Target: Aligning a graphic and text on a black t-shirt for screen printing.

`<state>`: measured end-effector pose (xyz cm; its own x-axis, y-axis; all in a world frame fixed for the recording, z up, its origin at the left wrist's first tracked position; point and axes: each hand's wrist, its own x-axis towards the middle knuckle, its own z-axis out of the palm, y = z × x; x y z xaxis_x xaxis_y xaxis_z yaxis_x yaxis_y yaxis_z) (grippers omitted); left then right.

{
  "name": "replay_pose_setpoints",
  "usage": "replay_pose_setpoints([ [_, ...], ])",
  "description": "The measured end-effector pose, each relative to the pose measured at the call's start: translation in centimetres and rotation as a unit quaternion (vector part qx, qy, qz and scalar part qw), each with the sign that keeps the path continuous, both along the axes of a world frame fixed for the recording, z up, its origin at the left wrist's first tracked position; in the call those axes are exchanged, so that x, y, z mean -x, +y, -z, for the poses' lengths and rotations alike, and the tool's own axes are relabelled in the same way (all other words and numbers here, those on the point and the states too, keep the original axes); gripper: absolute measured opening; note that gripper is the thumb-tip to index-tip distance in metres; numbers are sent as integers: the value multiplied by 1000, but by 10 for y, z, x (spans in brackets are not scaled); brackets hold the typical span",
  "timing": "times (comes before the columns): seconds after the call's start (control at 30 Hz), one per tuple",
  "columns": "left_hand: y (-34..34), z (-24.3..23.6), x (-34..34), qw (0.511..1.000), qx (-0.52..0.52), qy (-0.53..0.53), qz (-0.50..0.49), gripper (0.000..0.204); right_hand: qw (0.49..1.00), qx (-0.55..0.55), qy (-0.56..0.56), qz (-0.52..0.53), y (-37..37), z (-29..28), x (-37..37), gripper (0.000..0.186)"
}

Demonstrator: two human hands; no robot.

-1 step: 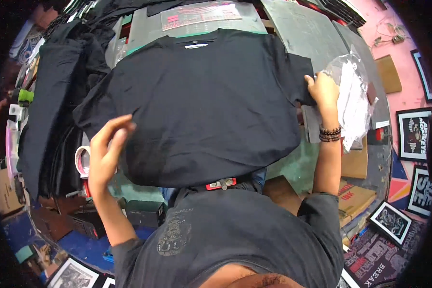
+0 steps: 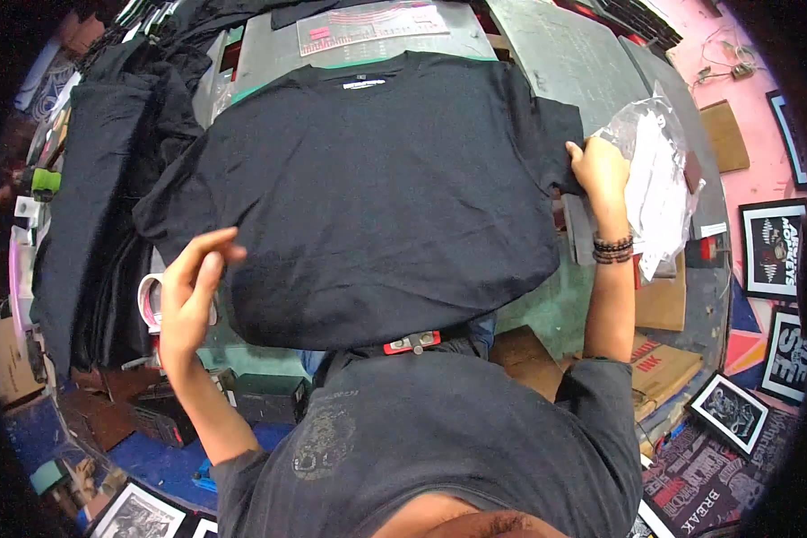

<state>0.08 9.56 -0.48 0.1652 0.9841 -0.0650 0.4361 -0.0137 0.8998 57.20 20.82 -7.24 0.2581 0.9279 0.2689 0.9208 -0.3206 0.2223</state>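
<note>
A black T-shirt (image 2: 377,197) lies spread out before me, its neckline at the far side and a pale label inside the collar. At the hem of its right-side sleeve, my right hand (image 2: 603,169) has curled fingers pinching the cloth, though some fingertips are hidden. My left hand (image 2: 191,291) hovers by the shirt's lower left side, fingers stretched out and thumb apart, holding nothing. Just beside that hand, partly covered by it, is a white roll of tape (image 2: 149,302).
Folded black cloth (image 2: 99,197) hangs along the left. Clear plastic bags with white contents (image 2: 659,184) lie right of my right hand. A transparent ruler sheet (image 2: 372,29) rests on the grey board (image 2: 273,49) at the back. Below right stands a cardboard box (image 2: 668,366).
My left hand has shifted slightly left and toward me. My right hand stays at the sleeve, moving only a few pixels left.
</note>
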Motion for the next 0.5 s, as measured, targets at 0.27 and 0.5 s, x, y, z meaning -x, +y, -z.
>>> replay_pose_setpoints([
  [0.27,-55,-1,30,997,25,14,-75,38,995,-28,81,53,-3,-8,-11,29],
  [0.5,-54,-4,46,995,11,61,-74,37,992,-22,62,108,-26,-14,-28,41],
])
